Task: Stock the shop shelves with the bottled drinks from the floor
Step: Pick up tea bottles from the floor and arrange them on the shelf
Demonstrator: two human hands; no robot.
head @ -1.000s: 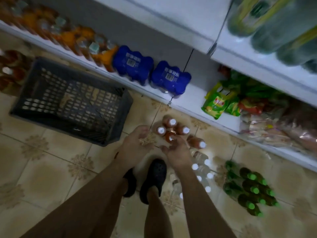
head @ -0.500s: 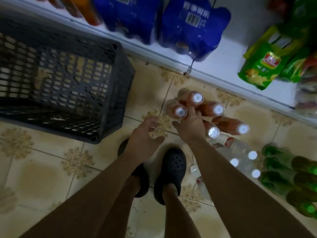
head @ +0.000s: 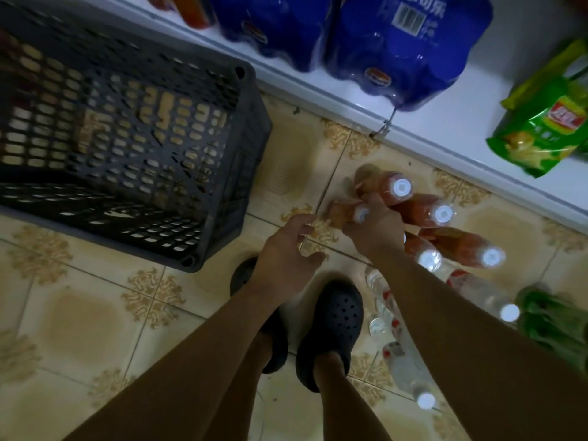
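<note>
Several red-brown bottled drinks (head: 423, 208) with white caps stand clustered on the tiled floor below the bottom shelf (head: 445, 138). My right hand (head: 374, 229) grips the neck of the leftmost red-brown bottle (head: 339, 214), its fingers curled around the cap. My left hand (head: 284, 253) hovers just left of that bottle with fingers spread and relaxed, holding nothing. Clear water bottles (head: 474, 289) lie to the right of my feet, and green bottles (head: 553, 316) sit at the right edge.
A dark plastic crate (head: 251, 154) stands on the floor to the left, against the shelf. On the shelf sit blue shrink-wrapped packs (head: 397, 49) and a green snack bag (head: 541, 122). My dark clogs (head: 334, 323) stand beside the water bottles.
The view has dropped closer to the floor. My right hand has reached down and curled around the leftmost red-brown bottle's neck. My left hand has followed beside it, still empty.
</note>
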